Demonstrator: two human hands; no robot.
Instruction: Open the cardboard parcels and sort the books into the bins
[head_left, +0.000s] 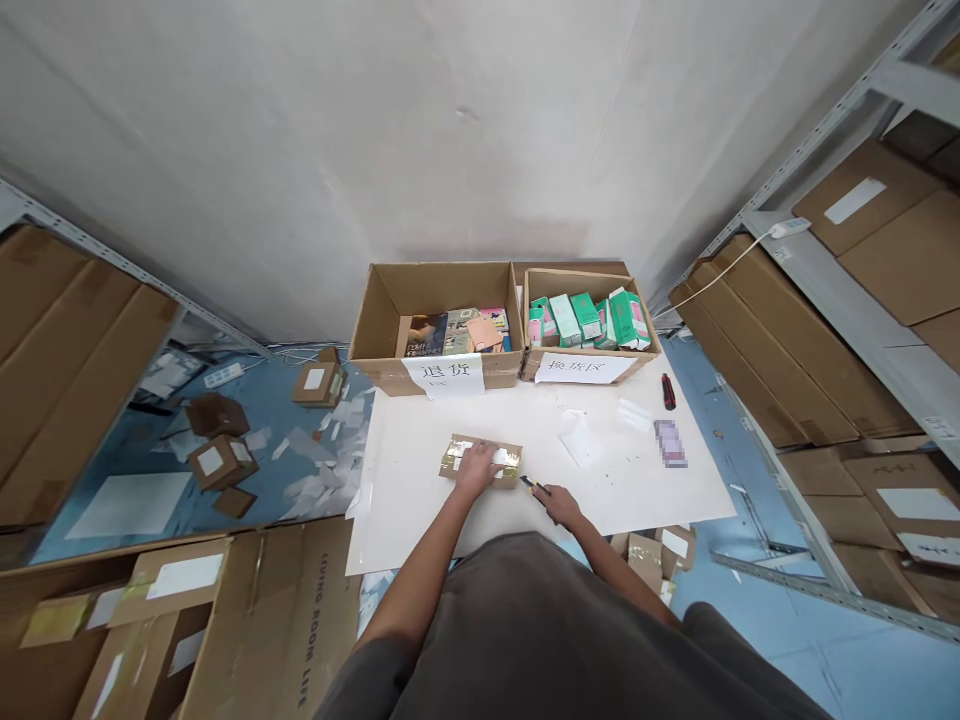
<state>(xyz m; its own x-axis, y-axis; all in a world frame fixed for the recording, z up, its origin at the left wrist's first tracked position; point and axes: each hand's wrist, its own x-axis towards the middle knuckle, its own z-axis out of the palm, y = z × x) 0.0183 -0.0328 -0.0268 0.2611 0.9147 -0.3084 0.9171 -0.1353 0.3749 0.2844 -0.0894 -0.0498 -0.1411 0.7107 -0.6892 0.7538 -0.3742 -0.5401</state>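
Observation:
A small cardboard box [511, 458], sealed with shiny tape and bearing a white label, lies on the white-topped table [420, 520]. My left hand [478, 470] rests over its top and holds it against the surface, fingers toward the far side. Part of the label is covered by that hand. In my right hand [560, 505] is a utility knife [538, 489], its handle wrapped by the fingers. The knife's tip points at the box's near right corner; whether it touches the cardboard I cannot tell.
Behind stand two open cartons: one with books [386, 375], one with green-and-white boxes [529, 368]. A red-and-black utility knife [668, 391], a pixelated bundle [670, 444] and white paper [577, 440] lie on the right. Shelves with cartons [810, 350] flank the table; boxes and paper scraps litter the left floor.

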